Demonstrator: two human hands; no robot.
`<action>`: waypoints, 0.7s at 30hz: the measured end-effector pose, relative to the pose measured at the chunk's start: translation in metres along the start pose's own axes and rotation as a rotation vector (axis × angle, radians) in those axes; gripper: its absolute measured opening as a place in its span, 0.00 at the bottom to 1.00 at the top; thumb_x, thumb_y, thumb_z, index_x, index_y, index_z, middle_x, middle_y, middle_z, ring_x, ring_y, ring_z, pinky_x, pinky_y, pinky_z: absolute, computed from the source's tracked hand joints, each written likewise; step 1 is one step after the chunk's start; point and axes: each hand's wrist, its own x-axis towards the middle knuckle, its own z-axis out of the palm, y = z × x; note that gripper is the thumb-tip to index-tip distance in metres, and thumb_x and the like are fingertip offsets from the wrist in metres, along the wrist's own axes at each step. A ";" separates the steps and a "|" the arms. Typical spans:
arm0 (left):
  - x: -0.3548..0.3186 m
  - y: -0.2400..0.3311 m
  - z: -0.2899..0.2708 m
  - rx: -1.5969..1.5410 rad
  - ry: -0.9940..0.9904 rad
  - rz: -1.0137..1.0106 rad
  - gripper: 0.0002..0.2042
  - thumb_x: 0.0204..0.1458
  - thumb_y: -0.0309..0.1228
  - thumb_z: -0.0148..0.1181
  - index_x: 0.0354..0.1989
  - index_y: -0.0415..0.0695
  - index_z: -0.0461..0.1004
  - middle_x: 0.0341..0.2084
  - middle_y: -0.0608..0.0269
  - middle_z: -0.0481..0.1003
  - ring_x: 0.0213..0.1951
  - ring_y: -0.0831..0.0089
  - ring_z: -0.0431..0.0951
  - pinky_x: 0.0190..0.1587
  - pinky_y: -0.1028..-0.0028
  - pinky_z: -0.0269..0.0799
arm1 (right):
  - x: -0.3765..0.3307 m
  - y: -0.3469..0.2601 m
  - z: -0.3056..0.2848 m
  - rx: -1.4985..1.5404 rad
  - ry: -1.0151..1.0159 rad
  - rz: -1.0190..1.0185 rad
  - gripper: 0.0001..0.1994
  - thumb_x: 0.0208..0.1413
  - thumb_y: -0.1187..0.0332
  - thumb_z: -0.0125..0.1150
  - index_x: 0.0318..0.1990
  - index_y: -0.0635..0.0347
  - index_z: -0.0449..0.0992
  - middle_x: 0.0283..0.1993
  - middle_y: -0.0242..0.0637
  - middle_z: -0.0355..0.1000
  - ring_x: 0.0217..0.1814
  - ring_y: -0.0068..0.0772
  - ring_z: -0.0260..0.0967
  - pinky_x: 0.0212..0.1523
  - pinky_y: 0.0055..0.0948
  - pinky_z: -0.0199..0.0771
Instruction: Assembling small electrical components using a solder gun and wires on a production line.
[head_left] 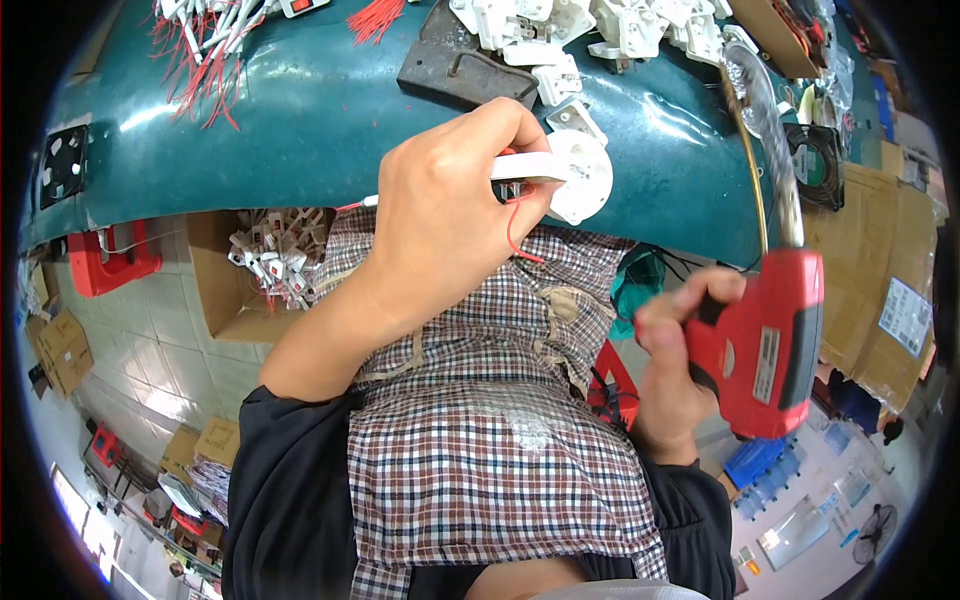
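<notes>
My left hand [445, 195] is closed round a small white plastic housing [527, 166], tilted on edge above the front of the table. Its inside is mostly hidden by my fingers. From it a thin red wire [513, 232] curls down, and a white-sleeved lead [369, 201] sticks out on the left of the hand. Just right of the housing lies a round white plastic disc [586, 178]. My right hand [672, 365] grips a red soldering gun [765, 345] by its handle, nose upward. A brass-coloured tube [752, 165] runs beside its shiny barrel, apart from the housing.
White plastic housings [640, 25] are heaped at the back of the green tabletop [310, 140], beside a dark metal block [465, 70]. Red-tipped white leads [215, 35] lie back left. A small black fan [815, 165] stands right, near a cardboard box [870, 260]. Below left, another box [225, 320] holds switches.
</notes>
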 end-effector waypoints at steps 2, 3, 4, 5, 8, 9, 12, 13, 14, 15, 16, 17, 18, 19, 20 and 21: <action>-0.001 0.001 0.001 -0.013 -0.003 -0.040 0.08 0.48 0.24 0.72 0.30 0.39 0.76 0.23 0.64 0.78 0.26 0.78 0.78 0.30 0.78 0.72 | 0.016 0.000 0.019 0.126 -0.083 -0.035 0.30 0.52 0.86 0.64 0.61 0.59 0.61 0.51 0.36 0.63 0.48 0.31 0.70 0.46 0.28 0.77; -0.001 0.001 0.002 -0.014 -0.010 -0.054 0.09 0.47 0.25 0.73 0.30 0.39 0.76 0.23 0.63 0.78 0.26 0.77 0.78 0.30 0.76 0.72 | 0.023 -0.002 0.024 0.125 -0.142 -0.049 0.33 0.49 0.88 0.66 0.62 0.58 0.60 0.53 0.36 0.63 0.53 0.34 0.70 0.51 0.30 0.77; 0.000 0.002 0.002 -0.012 -0.008 -0.043 0.09 0.47 0.25 0.73 0.30 0.39 0.76 0.23 0.63 0.78 0.26 0.77 0.78 0.30 0.76 0.72 | 0.028 -0.004 0.028 0.123 -0.200 -0.063 0.36 0.47 0.90 0.68 0.63 0.57 0.60 0.54 0.35 0.62 0.58 0.36 0.70 0.56 0.31 0.77; -0.001 0.004 0.002 0.009 -0.008 -0.053 0.09 0.47 0.25 0.73 0.30 0.40 0.76 0.24 0.63 0.78 0.26 0.76 0.79 0.30 0.76 0.72 | 0.033 -0.005 0.032 0.089 -0.245 -0.112 0.39 0.46 0.89 0.71 0.63 0.56 0.58 0.54 0.36 0.62 0.61 0.38 0.71 0.57 0.32 0.78; -0.002 0.006 0.003 0.041 0.000 -0.052 0.09 0.46 0.26 0.73 0.30 0.40 0.76 0.24 0.62 0.78 0.27 0.72 0.79 0.30 0.74 0.73 | 0.041 -0.014 0.048 0.168 -0.276 -0.237 0.39 0.45 0.89 0.72 0.63 0.56 0.57 0.55 0.36 0.61 0.59 0.38 0.74 0.55 0.31 0.79; -0.003 0.006 0.004 0.039 0.014 -0.042 0.10 0.44 0.25 0.72 0.30 0.42 0.75 0.24 0.60 0.78 0.27 0.66 0.80 0.29 0.69 0.74 | 0.041 -0.018 0.049 0.134 -0.277 -0.243 0.38 0.46 0.90 0.70 0.62 0.56 0.56 0.54 0.37 0.61 0.56 0.39 0.76 0.52 0.32 0.81; -0.004 0.006 0.006 0.046 0.041 -0.022 0.11 0.42 0.24 0.71 0.31 0.45 0.74 0.24 0.60 0.79 0.27 0.60 0.81 0.27 0.65 0.74 | 0.041 -0.021 0.053 0.140 -0.270 -0.278 0.38 0.47 0.91 0.68 0.62 0.55 0.56 0.54 0.37 0.61 0.52 0.39 0.78 0.49 0.32 0.82; -0.004 0.006 0.005 0.066 0.041 -0.013 0.10 0.43 0.24 0.72 0.30 0.43 0.75 0.24 0.61 0.79 0.27 0.65 0.81 0.29 0.69 0.75 | 0.037 -0.024 0.044 -0.056 -0.266 -0.195 0.38 0.47 0.92 0.67 0.62 0.54 0.55 0.53 0.38 0.60 0.50 0.38 0.79 0.47 0.32 0.83; -0.004 0.008 0.005 0.089 0.039 -0.001 0.09 0.45 0.24 0.73 0.30 0.41 0.76 0.24 0.63 0.78 0.27 0.70 0.81 0.30 0.73 0.75 | 0.037 -0.026 0.044 -0.057 -0.264 -0.196 0.38 0.47 0.92 0.67 0.62 0.54 0.55 0.53 0.38 0.60 0.50 0.38 0.79 0.47 0.32 0.83; -0.004 0.009 0.005 0.087 0.038 0.001 0.09 0.45 0.24 0.73 0.30 0.41 0.76 0.24 0.63 0.78 0.27 0.70 0.81 0.30 0.73 0.75 | 0.038 -0.026 0.044 0.041 -0.258 -0.220 0.38 0.47 0.93 0.66 0.62 0.54 0.55 0.53 0.38 0.60 0.50 0.37 0.79 0.46 0.31 0.83; -0.004 0.009 0.005 0.084 0.043 0.005 0.09 0.45 0.24 0.73 0.30 0.42 0.76 0.24 0.63 0.79 0.27 0.70 0.81 0.30 0.73 0.75 | 0.038 -0.027 0.045 0.140 -0.252 -0.243 0.38 0.47 0.94 0.65 0.62 0.54 0.55 0.53 0.38 0.60 0.50 0.37 0.79 0.45 0.30 0.83; -0.004 0.009 0.006 0.082 0.048 0.008 0.09 0.45 0.24 0.73 0.30 0.42 0.76 0.24 0.63 0.79 0.28 0.69 0.82 0.31 0.73 0.75 | 0.037 -0.026 0.045 0.141 -0.252 -0.242 0.38 0.47 0.94 0.65 0.62 0.54 0.55 0.53 0.38 0.60 0.50 0.37 0.79 0.45 0.30 0.83; -0.004 0.009 0.006 0.083 0.047 0.007 0.09 0.45 0.24 0.73 0.30 0.42 0.76 0.24 0.63 0.79 0.28 0.69 0.82 0.31 0.73 0.75 | 0.036 -0.024 0.045 0.102 -0.248 -0.247 0.38 0.47 0.94 0.64 0.62 0.54 0.55 0.53 0.38 0.60 0.50 0.37 0.79 0.46 0.31 0.83; -0.005 0.008 0.007 0.098 0.051 0.019 0.10 0.44 0.25 0.73 0.30 0.42 0.76 0.24 0.63 0.79 0.27 0.69 0.81 0.30 0.73 0.75 | 0.035 -0.023 0.045 0.063 -0.244 -0.252 0.38 0.47 0.95 0.64 0.62 0.54 0.55 0.53 0.39 0.60 0.49 0.37 0.79 0.47 0.31 0.83; -0.005 0.007 0.006 0.112 0.055 0.031 0.10 0.44 0.25 0.73 0.31 0.42 0.76 0.23 0.63 0.79 0.26 0.69 0.81 0.30 0.73 0.75 | 0.035 -0.023 0.045 0.061 -0.244 -0.253 0.38 0.47 0.95 0.64 0.62 0.54 0.55 0.53 0.39 0.60 0.49 0.37 0.79 0.47 0.31 0.83; -0.004 0.007 0.005 0.111 0.056 0.031 0.10 0.44 0.25 0.73 0.31 0.42 0.76 0.23 0.63 0.79 0.26 0.69 0.81 0.30 0.73 0.75 | 0.036 -0.022 0.044 0.078 -0.233 -0.251 0.37 0.48 0.95 0.63 0.62 0.55 0.55 0.53 0.38 0.60 0.48 0.36 0.79 0.47 0.31 0.82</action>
